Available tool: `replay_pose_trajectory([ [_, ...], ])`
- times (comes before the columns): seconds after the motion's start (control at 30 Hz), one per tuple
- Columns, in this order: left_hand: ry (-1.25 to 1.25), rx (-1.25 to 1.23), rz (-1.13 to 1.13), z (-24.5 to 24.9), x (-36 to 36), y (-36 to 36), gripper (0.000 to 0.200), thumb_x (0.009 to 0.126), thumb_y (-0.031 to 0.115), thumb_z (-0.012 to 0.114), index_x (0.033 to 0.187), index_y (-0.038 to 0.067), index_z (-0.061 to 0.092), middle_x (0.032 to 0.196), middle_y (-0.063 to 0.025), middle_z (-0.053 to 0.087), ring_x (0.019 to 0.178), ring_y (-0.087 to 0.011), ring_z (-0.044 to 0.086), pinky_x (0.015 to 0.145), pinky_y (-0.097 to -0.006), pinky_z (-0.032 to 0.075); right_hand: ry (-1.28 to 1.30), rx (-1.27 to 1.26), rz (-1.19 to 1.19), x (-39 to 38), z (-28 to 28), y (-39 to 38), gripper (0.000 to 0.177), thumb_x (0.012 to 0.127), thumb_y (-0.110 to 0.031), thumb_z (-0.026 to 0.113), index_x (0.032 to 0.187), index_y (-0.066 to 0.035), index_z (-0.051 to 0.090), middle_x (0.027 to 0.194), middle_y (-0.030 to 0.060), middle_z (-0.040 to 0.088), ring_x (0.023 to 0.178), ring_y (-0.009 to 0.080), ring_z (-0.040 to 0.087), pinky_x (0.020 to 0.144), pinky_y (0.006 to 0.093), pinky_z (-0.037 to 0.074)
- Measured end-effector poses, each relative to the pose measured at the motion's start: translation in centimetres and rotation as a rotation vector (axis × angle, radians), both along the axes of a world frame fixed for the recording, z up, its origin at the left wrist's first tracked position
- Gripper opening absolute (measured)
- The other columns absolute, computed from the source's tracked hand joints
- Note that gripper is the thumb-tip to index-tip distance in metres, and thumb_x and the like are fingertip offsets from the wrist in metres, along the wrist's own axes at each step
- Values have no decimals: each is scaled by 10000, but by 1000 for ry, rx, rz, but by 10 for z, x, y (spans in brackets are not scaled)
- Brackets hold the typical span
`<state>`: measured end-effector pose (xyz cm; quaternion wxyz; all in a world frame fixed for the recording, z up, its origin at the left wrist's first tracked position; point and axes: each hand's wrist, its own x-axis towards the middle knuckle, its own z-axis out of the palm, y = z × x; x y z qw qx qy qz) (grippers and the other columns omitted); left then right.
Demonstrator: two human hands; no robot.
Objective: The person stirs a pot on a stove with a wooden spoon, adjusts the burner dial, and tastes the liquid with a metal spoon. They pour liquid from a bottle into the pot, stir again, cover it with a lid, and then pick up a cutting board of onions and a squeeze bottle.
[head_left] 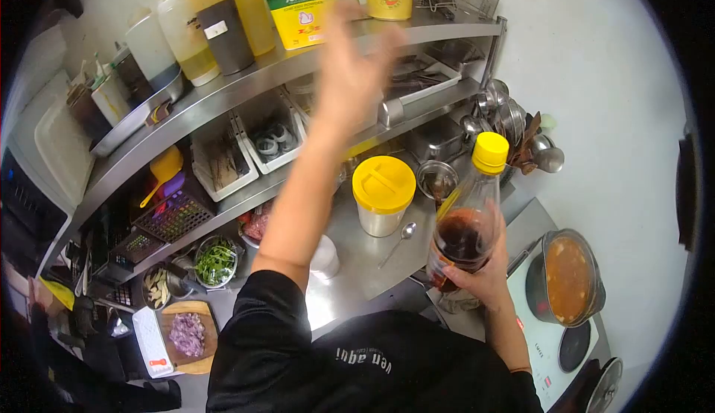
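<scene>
My right hand (484,275) is wrapped round the lower part of a clear bottle of dark sauce (463,234). The bottle stands nearly upright, its yellow cap on. My left hand (354,67) is raised at the upper shelf, blurred, with its fingers spread and nothing visible in them. It overlaps the right side of a yellow Knorr chicken powder tub (298,18) with a green lid. Close to the sauce bottle are a container with a yellow lid (383,189), a spoon (398,244) and a small metal bowl (437,180).
A pot of orange-brown soup (567,275) sits on the white cooktop (544,353) at right. Ladles and strainers (514,119) hang by the wall. Squeeze bottles (186,33) line the upper shelf (447,33). Chopped onion (188,335) lies on a board; a person (74,361) is at far left.
</scene>
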<state>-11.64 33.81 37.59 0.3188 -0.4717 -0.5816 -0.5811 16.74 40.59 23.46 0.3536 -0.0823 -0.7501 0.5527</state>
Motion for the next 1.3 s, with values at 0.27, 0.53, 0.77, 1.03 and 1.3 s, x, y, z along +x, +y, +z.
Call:
replay_pose_trajectory([
  [0.27, -205, -211, 661, 15, -143, 5, 999, 612, 396, 855, 1265, -115, 296, 1120, -322, 526, 1043, -426, 554, 906, -455, 466, -86, 114, -210, 14, -13, 24, 1124, 563, -171, 865, 1451, -5, 196, 1269, 151, 496, 1165, 263, 523, 1018, 384, 403],
  [0.53, -78, -337, 577, 5, -144, 45, 849, 709, 437, 784, 1255, -44, 347, 1125, -257, 571, 986, -392, 615, 830, -453, 515, -5, 44, -141, -20, 2, 20, 1093, 587, -164, 852, 1450, 1, 201, 1265, 153, 502, 1154, 263, 529, 1021, 383, 396],
  [0.77, -89, -154, 344, 2, -156, 34, 637, 863, 403, 636, 1249, -58, 427, 1157, -273, 581, 1030, -418, 603, 883, -458, 488, 277, 245, -24, -117, 84, 25, 1038, 670, -210, 848, 1423, 77, 194, 1241, 169, 525, 1137, 257, 542, 1026, 390, 384],
  [1.03, -49, 145, -5, 14, -107, -58, 389, 888, 96, 453, 1256, -28, 466, 1118, -162, 613, 975, -243, 596, 872, -344, 470, 653, 270, 19, -298, 187, 2, 705, 786, -274, 774, 1294, 13, 377, 1163, 175, 598, 1041, 286, 610, 898, 350, 484],
  [1.3, 335, -241, 536, 7, -126, -31, 888, 765, 141, 685, 1465, 4, 157, 1392, -331, 276, 1147, -505, 468, 940, -499, 453, 245, 398, -63, -411, 188, 16, 971, 775, -409, 724, 1412, 97, 193, 1322, 330, 421, 1168, 435, 505, 989, 401, 428],
])
